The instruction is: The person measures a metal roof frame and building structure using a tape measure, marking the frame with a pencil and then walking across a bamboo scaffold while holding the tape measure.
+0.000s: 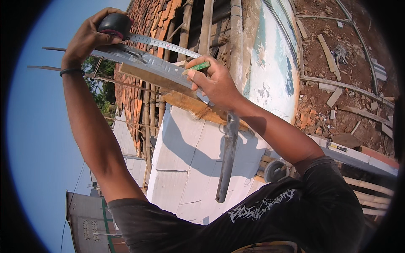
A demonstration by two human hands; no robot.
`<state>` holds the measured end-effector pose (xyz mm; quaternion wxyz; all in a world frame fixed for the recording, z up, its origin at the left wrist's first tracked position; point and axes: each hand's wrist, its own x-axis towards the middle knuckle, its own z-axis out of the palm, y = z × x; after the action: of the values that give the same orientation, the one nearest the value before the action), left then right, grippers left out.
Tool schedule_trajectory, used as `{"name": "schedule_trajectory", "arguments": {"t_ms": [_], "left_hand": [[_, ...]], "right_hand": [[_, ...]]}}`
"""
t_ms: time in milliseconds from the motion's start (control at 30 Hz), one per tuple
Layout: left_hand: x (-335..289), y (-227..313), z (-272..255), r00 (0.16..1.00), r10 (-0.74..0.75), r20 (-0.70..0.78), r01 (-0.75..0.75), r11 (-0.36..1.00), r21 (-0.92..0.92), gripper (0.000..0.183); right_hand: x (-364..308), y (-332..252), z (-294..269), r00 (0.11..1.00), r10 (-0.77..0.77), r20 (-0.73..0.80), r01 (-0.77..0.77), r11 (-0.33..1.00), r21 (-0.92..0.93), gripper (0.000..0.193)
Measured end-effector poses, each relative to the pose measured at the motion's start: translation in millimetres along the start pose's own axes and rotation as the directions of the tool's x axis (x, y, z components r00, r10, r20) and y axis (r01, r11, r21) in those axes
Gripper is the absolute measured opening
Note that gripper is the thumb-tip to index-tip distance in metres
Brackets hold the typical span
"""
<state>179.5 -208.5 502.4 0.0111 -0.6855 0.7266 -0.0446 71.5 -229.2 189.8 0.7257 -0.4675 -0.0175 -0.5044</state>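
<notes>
My left hand (86,40), raised at the upper left, is closed round a black tape measure (113,26). Its pale blade (164,44) runs out to the right, above a grey metal channel (145,62), and its far end passes behind my right hand. In my right hand (217,86) a short green pencil (199,67) is pinched, with its tip close to the channel's face. The right fingers cover part of the channel. Just below the channel lie a wooden beam (154,79) and a rough-edged plank (185,103).
A white block wall (177,168) stands below, with a grey pipe (228,160) sticking out before it. Orange roof tiles (147,21) and bamboo poles lie beyond. A round grey bucket (276,170) and a utility knife (337,146) on a ledge are at the right. Rubble covers the ground below.
</notes>
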Motion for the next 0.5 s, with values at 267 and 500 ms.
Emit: {"name": "schedule_trajectory", "arguments": {"t_ms": [267, 500], "left_hand": [[-30.4, 16.8, 32.4, 0.789, 0.132, -0.600, -0.393, 0.859, -0.328, 0.057], [-101.8, 109.1, 224.3, 0.861, 0.056, -0.505, -0.343, 0.797, -0.497, 0.052]], "right_hand": [[-101.9, -12.8, -147.2, 0.975, -0.035, -0.218, -0.006, 0.983, -0.186, 0.024], [-297.9, -31.0, -283.8, 0.676, 0.283, -0.680, -0.500, 0.855, -0.142, 0.021]]}}
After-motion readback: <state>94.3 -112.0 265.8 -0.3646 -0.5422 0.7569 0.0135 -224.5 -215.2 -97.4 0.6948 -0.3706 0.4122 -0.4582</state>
